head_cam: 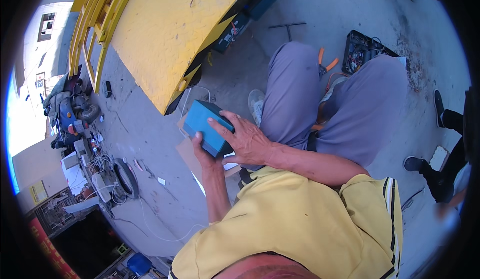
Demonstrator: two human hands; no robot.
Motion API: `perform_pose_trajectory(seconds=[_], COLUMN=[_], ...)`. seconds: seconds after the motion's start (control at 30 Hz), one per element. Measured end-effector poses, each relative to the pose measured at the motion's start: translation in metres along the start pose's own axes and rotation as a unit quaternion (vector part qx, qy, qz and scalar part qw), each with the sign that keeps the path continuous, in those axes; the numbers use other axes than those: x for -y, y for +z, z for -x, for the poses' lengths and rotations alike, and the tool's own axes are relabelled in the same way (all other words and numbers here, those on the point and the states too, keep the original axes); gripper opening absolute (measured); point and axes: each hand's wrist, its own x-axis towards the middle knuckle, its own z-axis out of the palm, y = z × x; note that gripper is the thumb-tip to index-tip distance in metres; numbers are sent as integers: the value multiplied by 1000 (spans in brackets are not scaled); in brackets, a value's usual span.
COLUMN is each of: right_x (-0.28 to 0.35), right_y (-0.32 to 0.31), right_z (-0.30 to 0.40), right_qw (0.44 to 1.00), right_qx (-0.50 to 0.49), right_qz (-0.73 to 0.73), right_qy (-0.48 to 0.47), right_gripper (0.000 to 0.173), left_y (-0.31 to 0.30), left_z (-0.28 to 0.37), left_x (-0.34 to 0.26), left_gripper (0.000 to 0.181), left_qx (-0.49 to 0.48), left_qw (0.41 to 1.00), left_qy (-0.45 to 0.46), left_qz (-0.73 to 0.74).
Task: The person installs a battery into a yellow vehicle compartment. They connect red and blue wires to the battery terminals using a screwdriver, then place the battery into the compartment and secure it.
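Observation:
A teal box-shaped unit (208,121) with dark sides is held tilted in front of my left side. My left hand (207,153) supports it from the near end, thumb up along its face. Across the right side lies my right hand (247,136), with fingers over the edge of the upper face and the thumb lower down. Both palms hide part of the box. Beneath it are a flattened piece of cardboard (184,149) and a white sheet (231,161), partly covered by my hands. A white cable (184,104) curves behind the box.
A yellow steel platform (165,35) with striped edges has batteries (230,35) under it. Orange-handled pliers (327,63), a T-handle tool (288,26) and a black tool case (350,54) lie past my knees. Another person's shoe (412,163) is right; a tyre (125,177) lies left.

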Motion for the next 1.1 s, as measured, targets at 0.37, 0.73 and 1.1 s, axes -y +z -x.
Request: perform_pose_trajectory(seconds=[0.37, 0.73, 1.1], right_x=[-35, -91, -88], right_y=[-119, -118, -150], right_z=[-13, -2, -14], right_qw=[848, 781, 795], right_qx=[-196, -185, -94], right_qz=[-416, -425, -429], right_qy=[263, 418, 419], right_gripper=[88, 67, 94], left_y=[63, 123, 147], left_z=[-3, -62, -58], left_x=[-9, 4, -2], left_gripper=[88, 80, 72], left_qx=[81, 116, 75], left_qw=[953, 954, 939], left_qy=[90, -205, -258], left_qz=[-277, -184, -216])
